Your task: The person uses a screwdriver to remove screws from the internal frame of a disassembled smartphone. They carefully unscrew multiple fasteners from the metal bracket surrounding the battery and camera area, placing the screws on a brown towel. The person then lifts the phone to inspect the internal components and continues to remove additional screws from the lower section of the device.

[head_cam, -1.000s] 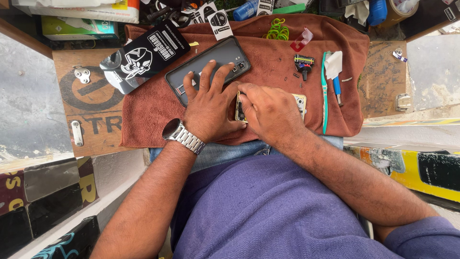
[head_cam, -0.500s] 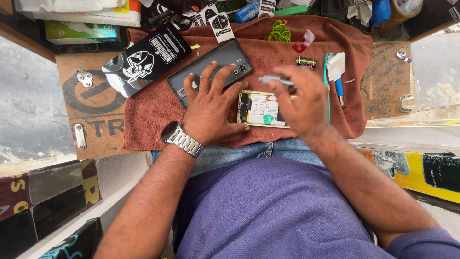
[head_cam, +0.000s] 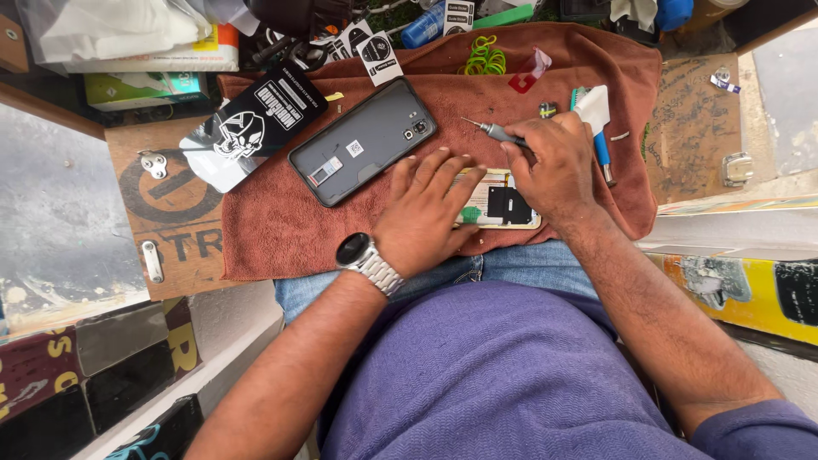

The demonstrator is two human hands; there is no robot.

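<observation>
My left hand [head_cam: 423, 207], with a metal wristwatch [head_cam: 368, 261] on the wrist, lies flat with spread fingers on an opened phone body [head_cam: 498, 207] whose inner parts show. My right hand [head_cam: 554, 162] is closed on a thin grey screwdriver [head_cam: 494, 130], its tip pointing left above the phone body. Both rest on a rust-brown towel [head_cam: 281, 226] spread over my lap. A dark grey phone back cover [head_cam: 362, 140] lies on the towel just left of my left fingers.
A black printed packet [head_cam: 251, 128] lies at the towel's upper left. Green rubber bands [head_cam: 484, 58], a red plastic piece [head_cam: 527, 77], a white-and-blue tool [head_cam: 595, 119] and small cards [head_cam: 379, 53] sit at the back. A wooden board [head_cam: 166, 209] is on the left.
My right hand lifted off the phone body, reached to the back right and came up holding the screwdriver. The left hand stayed on the phone body.
</observation>
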